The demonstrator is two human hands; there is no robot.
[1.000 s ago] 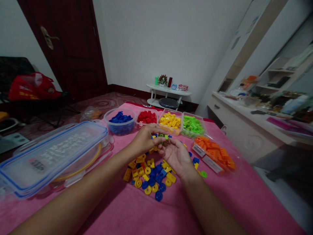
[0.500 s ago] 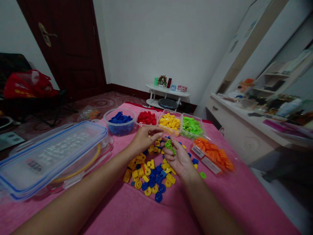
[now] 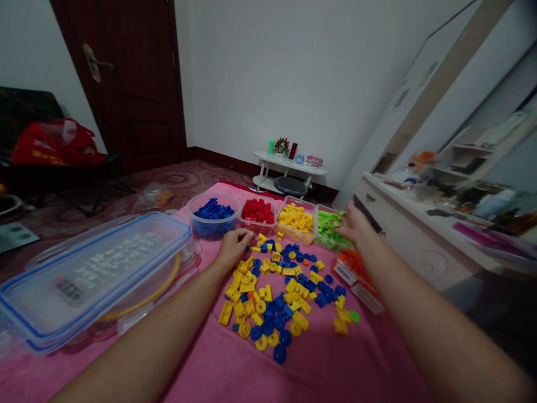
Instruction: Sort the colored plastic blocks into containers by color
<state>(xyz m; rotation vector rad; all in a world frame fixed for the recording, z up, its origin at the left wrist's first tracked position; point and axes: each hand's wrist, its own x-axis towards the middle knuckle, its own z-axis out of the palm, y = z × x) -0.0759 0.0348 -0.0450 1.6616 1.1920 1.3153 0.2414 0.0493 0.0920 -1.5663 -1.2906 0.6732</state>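
Right hand (image 3: 357, 225) is at the clear box (image 3: 331, 244) of green blocks (image 3: 328, 225); left hand (image 3: 233, 246) beside loose yellow and blue pieces (image 3: 277, 309). Hands well apart; grip on anything: cannot tell.

Legible text: none | blue-rimmed clear lid (image 3: 146, 226): pale lettering (image 3: 111, 258) and small dark logo (image 3: 69, 289) are borne, too blurred to be read | clear tub (image 3: 354, 284) of orange bricks (image 3: 351, 261): white labels (image 3: 367, 298) are carried, print unresolved | red bag (image 3: 59, 140): yellow marking (image 3: 42, 155) is seen, illegible
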